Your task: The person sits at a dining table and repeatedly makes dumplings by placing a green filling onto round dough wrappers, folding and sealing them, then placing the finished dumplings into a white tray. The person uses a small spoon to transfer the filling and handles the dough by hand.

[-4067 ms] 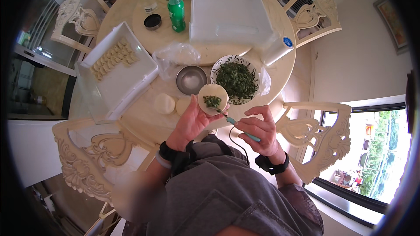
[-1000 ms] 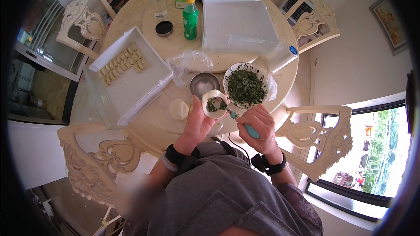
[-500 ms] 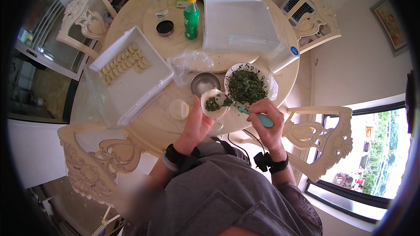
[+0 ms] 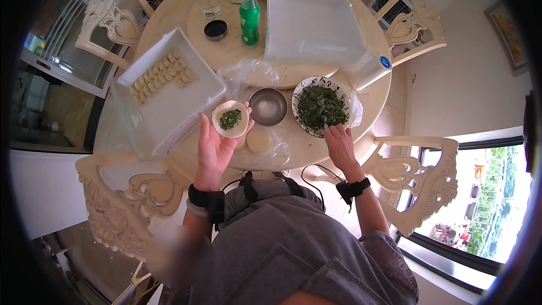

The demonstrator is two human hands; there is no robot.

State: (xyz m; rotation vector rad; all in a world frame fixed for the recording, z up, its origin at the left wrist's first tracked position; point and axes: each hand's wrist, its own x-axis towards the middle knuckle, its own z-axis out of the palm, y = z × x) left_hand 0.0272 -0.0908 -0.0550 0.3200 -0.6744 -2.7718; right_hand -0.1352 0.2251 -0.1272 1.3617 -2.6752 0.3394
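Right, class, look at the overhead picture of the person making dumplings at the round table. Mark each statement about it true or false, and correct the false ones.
1. The left hand holds a round dough wrapper with green filling on it. True.
2. The right hand is at the near rim of the bowl of chopped greens. True.
3. The small metal bowl stands to the right of the bowl of greens. False: it stands to its left, between the greens and the wrapper.
4. The white tray on the left is bare. False: rows of folded dumplings lie in its far part.
5. The green bottle lies on its side. False: it stands upright.
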